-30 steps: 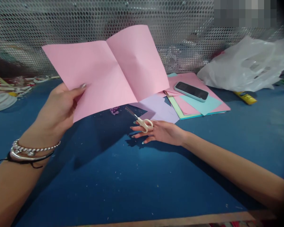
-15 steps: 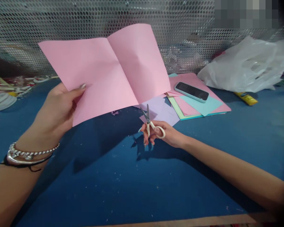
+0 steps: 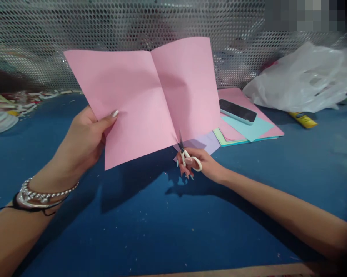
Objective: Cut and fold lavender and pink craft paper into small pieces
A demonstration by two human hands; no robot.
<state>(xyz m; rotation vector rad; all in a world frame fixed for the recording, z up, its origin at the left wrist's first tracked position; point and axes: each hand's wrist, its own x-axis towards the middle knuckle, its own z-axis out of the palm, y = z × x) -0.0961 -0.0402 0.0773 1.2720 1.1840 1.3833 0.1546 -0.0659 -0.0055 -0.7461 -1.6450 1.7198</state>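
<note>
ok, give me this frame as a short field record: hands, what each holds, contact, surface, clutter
left hand: pinches the pink sheet at its lower left edge, holding it up off the table
pink sheet: unfolded, one centre crease, tilted
right hand: fingers through the handles of the scissors
scissors: blades point up, tips at the sheet's lower edge by the crease
surface: blue table, flecked with small scraps
clutter: phone on a stack of coloured paper; white plastic bag; yellow tube
backdrop: perforated metal screen
</note>
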